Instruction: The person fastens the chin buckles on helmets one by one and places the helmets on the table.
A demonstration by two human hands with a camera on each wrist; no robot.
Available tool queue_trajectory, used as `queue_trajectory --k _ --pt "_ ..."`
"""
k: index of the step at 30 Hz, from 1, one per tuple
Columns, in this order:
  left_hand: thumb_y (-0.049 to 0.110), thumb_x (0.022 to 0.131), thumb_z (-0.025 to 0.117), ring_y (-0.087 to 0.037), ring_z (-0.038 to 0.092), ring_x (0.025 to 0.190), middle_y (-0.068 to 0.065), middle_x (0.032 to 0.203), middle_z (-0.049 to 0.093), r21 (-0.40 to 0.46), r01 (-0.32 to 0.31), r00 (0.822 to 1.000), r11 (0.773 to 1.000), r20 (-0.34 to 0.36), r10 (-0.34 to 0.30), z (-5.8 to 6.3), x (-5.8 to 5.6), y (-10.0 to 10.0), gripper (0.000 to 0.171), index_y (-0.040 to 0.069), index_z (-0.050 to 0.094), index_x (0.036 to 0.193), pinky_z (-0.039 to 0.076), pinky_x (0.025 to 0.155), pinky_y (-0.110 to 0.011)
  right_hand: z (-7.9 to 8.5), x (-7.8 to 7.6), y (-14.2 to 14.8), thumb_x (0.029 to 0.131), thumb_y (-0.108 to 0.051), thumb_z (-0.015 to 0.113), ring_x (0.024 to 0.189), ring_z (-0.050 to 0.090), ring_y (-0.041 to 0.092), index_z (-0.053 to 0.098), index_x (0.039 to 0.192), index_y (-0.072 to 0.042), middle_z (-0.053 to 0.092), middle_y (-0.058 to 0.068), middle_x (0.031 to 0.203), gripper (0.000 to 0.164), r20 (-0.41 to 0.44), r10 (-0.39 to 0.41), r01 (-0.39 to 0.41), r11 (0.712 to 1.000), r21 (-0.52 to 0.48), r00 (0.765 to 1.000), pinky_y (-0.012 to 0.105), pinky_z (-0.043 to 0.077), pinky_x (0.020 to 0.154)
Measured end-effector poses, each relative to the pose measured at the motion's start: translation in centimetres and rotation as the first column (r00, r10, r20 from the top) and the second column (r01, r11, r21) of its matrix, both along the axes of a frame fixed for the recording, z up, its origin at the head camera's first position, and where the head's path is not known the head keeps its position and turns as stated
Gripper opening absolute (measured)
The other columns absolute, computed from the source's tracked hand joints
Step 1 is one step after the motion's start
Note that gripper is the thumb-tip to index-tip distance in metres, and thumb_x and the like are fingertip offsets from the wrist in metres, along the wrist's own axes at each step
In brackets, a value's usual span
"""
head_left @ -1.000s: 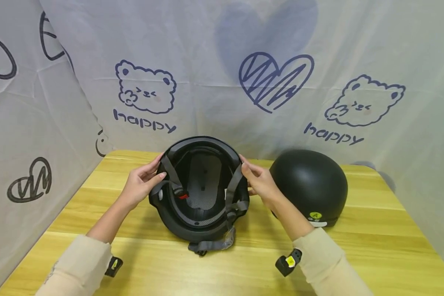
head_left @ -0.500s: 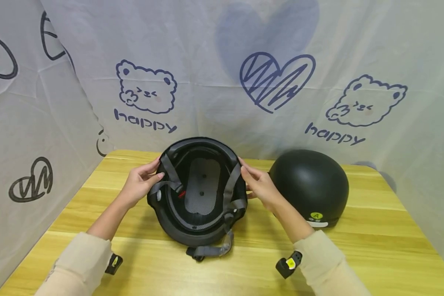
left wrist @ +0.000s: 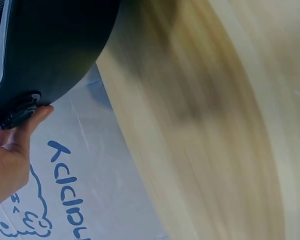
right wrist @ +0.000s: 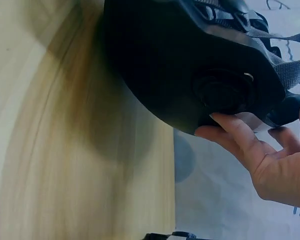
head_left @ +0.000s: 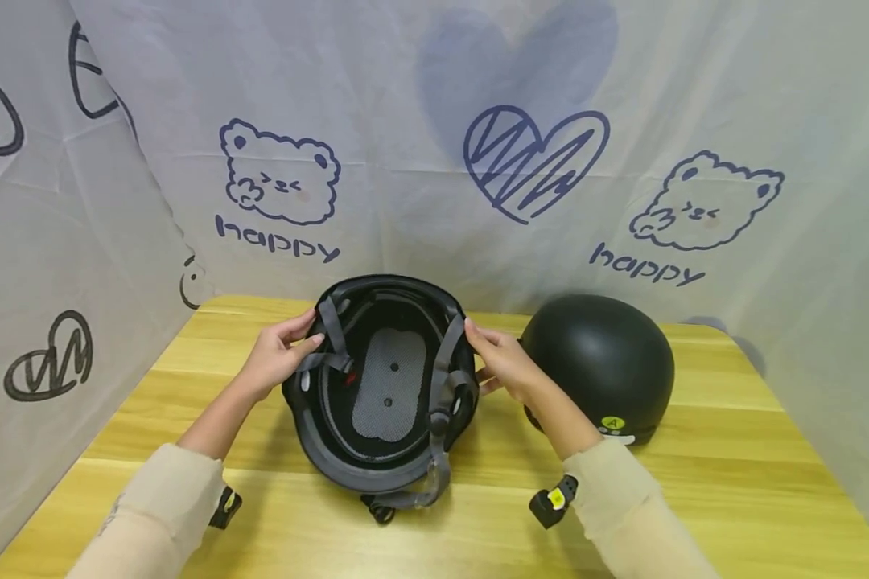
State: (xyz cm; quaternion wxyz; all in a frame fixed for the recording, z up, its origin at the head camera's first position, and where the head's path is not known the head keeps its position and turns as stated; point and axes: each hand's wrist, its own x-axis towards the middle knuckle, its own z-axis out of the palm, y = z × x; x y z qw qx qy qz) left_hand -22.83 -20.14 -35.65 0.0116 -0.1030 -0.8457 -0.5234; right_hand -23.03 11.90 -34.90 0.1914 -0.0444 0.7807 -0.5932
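While looking down over the table [head_left: 282, 527], saw a helmet [head_left: 384, 382] gripped between the left hand [head_left: 282, 358] and the right hand [head_left: 507, 362], hollow side up and tipped toward the near edge. Found thumbs [head_left: 310, 346] on the rim at opposite sides, with fingers [right wrist: 237, 132] against the outer shell. From the left wrist, made out fingertips beside a round knob [left wrist: 21, 112]. Inside, saw a grey pad [head_left: 387, 422], grey straps [head_left: 445, 350] and a bit of red. Noticed a black buckle [head_left: 379, 510] below the near rim. Could not tell about contact between helmet and table. Partly behind the right forearm [head_left: 558, 406], saw a second helmet [head_left: 597, 362], dome up on the table, with a yellow label [head_left: 612, 422] marked A. Beyond, saw pale cloth [head_left: 405, 217] printed with bears, hearts and "happy".
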Motion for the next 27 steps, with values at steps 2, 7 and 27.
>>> queue_trajectory --k 2,7,27 --pt "0.006 0.094 0.050 -0.037 0.033 0.134 -0.023 0.146 0.029 -0.016 -0.013 1.000 1.000 0.026 0.014 0.1 -0.2 0.1 0.052 -0.006 0.030 0.140 0.031 0.106 -0.044 -0.1 -0.4 -0.1 0.093 -0.058 0.034 0.077 0.068 0.024 0.038 0.143 -0.017 0.035 0.013 0.148 0.064 0.023 0.000 0.000 1.000 0.000 1.000 0.033 0.056 0.063" --pt "0.012 0.095 0.051 -0.037 0.034 0.134 -0.025 0.144 0.033 -0.032 -0.042 0.995 0.999 0.086 0.044 0.4 -0.9 0.3 0.054 -0.001 0.030 0.143 0.032 0.108 -0.047 -0.6 -1.5 -0.3 0.091 -0.062 0.033 0.074 0.068 0.022 0.038 0.143 -0.017 0.039 0.016 0.145 0.068 0.054 -0.046 0.045 0.999 0.019 0.997 0.032 0.055 0.060" --pt "0.017 0.095 0.051 -0.033 0.032 0.136 -0.024 0.144 0.036 0.040 -0.090 0.991 0.995 0.102 0.085 -0.5 -1.8 0.2 0.057 0.005 0.028 0.145 0.028 0.111 -0.045 -2.3 -0.9 -0.4 0.098 -0.043 0.039 0.109 0.061 0.032 0.037 0.143 -0.027 0.043 0.014 0.142 0.048 -0.132 -0.106 0.099 0.993 -0.059 0.986 0.044 0.053 0.085"
